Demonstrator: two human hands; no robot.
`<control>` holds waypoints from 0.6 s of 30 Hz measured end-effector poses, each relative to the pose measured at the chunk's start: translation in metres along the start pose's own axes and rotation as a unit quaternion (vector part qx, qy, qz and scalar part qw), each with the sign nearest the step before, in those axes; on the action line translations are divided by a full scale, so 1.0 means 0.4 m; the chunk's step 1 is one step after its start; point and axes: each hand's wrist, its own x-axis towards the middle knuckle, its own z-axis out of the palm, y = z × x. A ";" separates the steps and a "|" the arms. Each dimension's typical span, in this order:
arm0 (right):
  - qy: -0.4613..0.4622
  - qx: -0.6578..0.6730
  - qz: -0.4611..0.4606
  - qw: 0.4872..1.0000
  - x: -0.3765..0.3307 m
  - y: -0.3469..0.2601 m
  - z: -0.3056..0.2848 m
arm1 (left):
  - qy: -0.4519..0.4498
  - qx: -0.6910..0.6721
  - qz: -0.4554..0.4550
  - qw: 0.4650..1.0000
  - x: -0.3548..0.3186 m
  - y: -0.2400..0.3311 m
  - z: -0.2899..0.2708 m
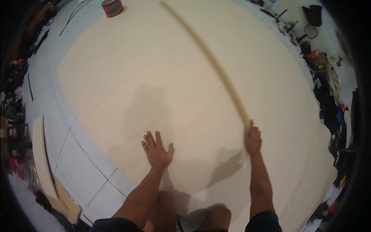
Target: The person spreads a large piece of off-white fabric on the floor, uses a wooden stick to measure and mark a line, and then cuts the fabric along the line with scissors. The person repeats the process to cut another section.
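Note:
A broad cream-coloured sheet (185, 100), faintly creased, covers most of the tiled floor in front of me. My left hand (158, 152) rests on it palm down, fingers spread, holding nothing. On the right, my right hand (253, 140) is closed around the near end of a long, pale wooden stick (216, 65). From my fist the stick runs away and to the left, toward the top of the view. It is slightly smeared by motion; whether it touches the sheet I cannot tell. My knees are at the sheet's near edge.
A red, rusty can (112, 7) stands at the far left of the sheet. White floor tiles (83, 166) show along the left, with a pale curved strip (43, 154) and a brown flat piece (66, 203). Piled clothes and bags (322, 89) line the right wall.

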 end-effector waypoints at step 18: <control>-0.011 0.088 -0.133 0.987 0.570 -0.214 -0.176 | 0.081 0.010 0.025 0.996 0.550 0.406 0.148</control>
